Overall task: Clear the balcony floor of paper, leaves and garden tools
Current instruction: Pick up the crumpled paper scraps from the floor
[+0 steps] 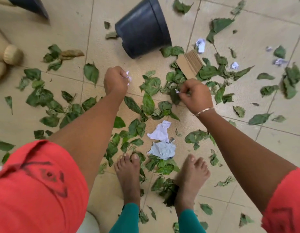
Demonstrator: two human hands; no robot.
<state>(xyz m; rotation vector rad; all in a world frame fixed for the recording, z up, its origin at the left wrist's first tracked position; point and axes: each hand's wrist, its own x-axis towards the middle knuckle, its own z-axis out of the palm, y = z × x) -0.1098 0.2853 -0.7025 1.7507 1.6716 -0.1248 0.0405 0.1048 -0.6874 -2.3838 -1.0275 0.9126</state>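
Green leaves lie scattered across the whole frame, thickest at centre. Two crumpled white sheets lie together at lower centre; small scraps dot the upper right, with more pinched in the left hand and right hand. A black pot lies on its side at top centre, and cardboard rests on leaves at its lower right.

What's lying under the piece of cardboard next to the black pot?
Green leaves stick out from under the cardboard at its near edge. Whatever else lies beneath it, leaves or paper, is covered.
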